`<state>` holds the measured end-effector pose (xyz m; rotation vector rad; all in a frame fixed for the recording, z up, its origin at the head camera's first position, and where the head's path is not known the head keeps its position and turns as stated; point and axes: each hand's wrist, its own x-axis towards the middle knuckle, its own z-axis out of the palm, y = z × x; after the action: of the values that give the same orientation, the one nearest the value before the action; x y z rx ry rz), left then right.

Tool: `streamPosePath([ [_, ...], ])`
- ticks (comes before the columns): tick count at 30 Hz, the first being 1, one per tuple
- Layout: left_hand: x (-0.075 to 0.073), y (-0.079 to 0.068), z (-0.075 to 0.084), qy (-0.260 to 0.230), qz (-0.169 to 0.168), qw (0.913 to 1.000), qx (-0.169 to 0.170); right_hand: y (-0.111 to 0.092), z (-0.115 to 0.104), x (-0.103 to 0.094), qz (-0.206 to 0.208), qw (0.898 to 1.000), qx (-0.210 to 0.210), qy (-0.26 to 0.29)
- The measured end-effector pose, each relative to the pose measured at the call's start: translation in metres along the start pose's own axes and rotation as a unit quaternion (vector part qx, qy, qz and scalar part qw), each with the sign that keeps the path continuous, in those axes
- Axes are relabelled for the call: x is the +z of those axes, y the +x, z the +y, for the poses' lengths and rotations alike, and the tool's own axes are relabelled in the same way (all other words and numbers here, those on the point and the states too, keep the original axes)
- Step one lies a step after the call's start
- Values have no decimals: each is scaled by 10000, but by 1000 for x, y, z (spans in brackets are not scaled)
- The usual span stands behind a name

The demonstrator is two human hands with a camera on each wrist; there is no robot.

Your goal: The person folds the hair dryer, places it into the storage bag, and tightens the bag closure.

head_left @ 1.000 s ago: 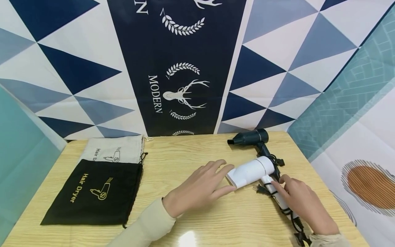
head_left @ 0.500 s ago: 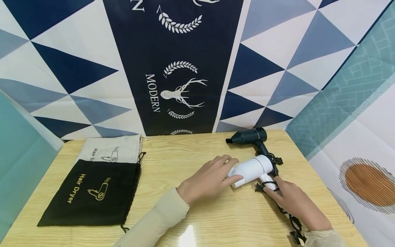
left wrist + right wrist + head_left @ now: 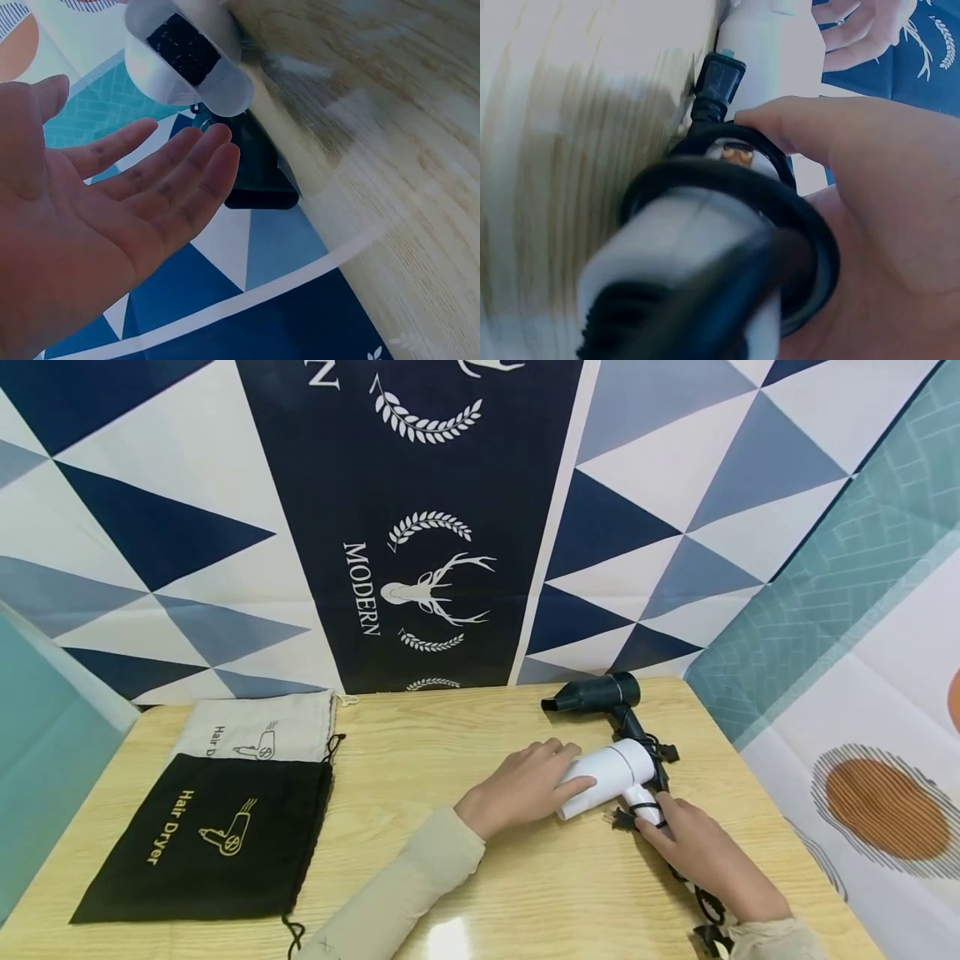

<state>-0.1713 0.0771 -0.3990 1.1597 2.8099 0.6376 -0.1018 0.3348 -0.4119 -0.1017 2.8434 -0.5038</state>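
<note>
A white hair dryer lies at the right of the table, its nozzle pointing left. Around its handle the black cord is wound, and the plug sticks out beside it. My right hand grips the handle, thumb along the near side; its other fingers are mostly hidden. My left hand is at the nozzle, thumb in front and fingers behind in the head view. From the left wrist, the left hand's fingers look loosely extended, just short of the nozzle opening.
Behind the white dryer lies a dark hair dryer with its own cord. On the left, a black drawstring bag marked "Hair Dryer" overlaps a white one. Patterned cloth backs the wooden table.
My left hand has moved right, from the nozzle's tip to alongside it. My right hand has settled onto the handle. The head view has shifted slightly; the dryers look otherwise unmoved.
</note>
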Motion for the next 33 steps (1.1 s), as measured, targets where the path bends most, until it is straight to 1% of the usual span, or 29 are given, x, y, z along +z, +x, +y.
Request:
streamPosePath([
  [4, 2, 3, 1, 23, -110, 9999, -6, -1, 2, 1, 54, 10000, -36, -55],
  [7, 3, 5, 2, 9, -186, 9998, -30, -1, 5, 2, 183, 9995, -134, -221],
  [12, 9, 5, 3, -19, -558, 9981, -267, -1, 5, 3, 286, 9983, -254, -431],
  [16, 15, 4, 3, 397, -749, 9954, -443, -2, 3, 6, 325, 9981, -265, -462],
  [18, 17, 3, 1, 637, -744, 9938, -522, -2, 1, 8, 370, 9978, -320, -458],
  [20, 18, 2, 0, 758, -725, 9930, -547, -1, 0, 10, 425, 9973, -375, -469],
  [25, 17, 1, -2, 646, -749, 9938, -502, 0, -1, 10, 533, 9960, -447, -567],
  [29, 19, 0, -1, 419, -862, 9933, -650, 0, -1, 10, 530, 9956, -481, -599],
  [33, 22, 0, -1, 393, -903, 9922, -766, 0, -1, 12, 665, 9941, -543, -662],
])
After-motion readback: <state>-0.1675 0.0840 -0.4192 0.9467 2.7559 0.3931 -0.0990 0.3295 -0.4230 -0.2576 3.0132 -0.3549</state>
